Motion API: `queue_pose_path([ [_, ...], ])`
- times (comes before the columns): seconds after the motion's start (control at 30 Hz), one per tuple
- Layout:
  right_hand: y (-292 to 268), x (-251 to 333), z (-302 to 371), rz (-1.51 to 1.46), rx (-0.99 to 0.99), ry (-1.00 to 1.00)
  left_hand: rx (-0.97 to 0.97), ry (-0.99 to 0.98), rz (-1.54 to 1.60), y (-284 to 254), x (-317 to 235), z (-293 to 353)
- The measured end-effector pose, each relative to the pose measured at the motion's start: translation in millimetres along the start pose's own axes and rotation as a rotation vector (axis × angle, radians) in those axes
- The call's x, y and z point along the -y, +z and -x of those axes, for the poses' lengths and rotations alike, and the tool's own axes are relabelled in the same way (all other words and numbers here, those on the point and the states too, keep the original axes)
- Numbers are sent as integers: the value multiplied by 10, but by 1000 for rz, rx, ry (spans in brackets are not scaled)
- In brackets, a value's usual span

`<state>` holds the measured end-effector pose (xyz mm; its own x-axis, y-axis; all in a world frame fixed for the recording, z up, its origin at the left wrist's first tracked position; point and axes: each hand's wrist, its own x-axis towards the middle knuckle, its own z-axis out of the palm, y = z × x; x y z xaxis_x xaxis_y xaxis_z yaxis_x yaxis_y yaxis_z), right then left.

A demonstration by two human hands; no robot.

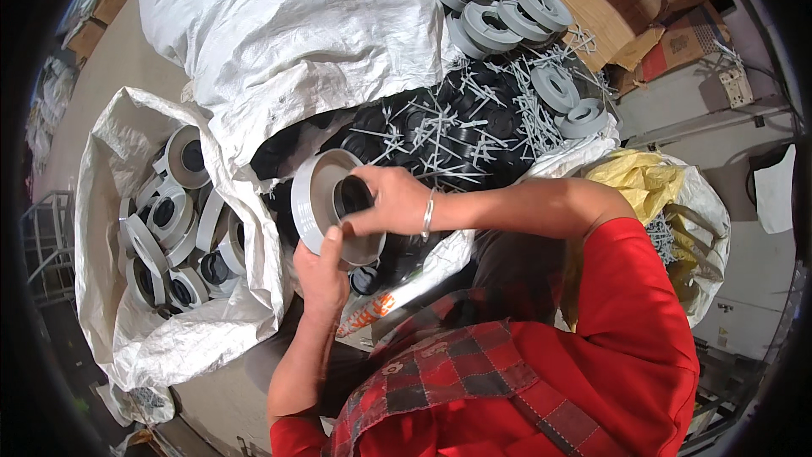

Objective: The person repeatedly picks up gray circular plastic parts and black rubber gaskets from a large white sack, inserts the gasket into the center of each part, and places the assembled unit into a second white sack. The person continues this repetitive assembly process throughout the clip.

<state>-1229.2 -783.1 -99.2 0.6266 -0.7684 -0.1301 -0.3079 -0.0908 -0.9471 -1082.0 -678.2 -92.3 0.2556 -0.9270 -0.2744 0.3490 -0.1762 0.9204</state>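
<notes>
My left hand point(321, 275) grips a grey spool point(315, 195) from below, thumb on its flange. My right hand point(391, 199), with a bracelet on the wrist, presses a black round cap point(351, 196) into the spool's middle hole. Behind the spool lies a heap of black caps point(474, 123) strewn with small grey plastic pins point(440, 131).
An open white woven sack point(106, 203) at the left holds several finished grey spools point(173, 220). A big full white sack point(288, 25) lies behind. More grey spools point(499, 8) are piled at the top right near cardboard boxes point(592, 0). A yellow-lined sack point(651, 182) is at the right.
</notes>
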Motion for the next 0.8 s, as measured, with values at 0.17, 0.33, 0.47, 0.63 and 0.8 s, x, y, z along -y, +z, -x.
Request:
queue_pose_path([
  [0.17,-172,-85,-87,-668,418,699,-84,133,-174,-105,50,-4],
  [0.33,-1229,-1063,-361,380,-295,237,-479,753,-950,-556,-457,-314],
  [0.47,-2562,-2215,-50,955,-827,361,-812,860,-1067,-894,-827,-427],
  [0.63,-3010,-3007,592,1020,-410,832,-414,522,-597,-512,-364,-434],
  [0.8,-2109,-2140,242,1036,-494,221,-88,-94,-190,-95,-121,-281],
])
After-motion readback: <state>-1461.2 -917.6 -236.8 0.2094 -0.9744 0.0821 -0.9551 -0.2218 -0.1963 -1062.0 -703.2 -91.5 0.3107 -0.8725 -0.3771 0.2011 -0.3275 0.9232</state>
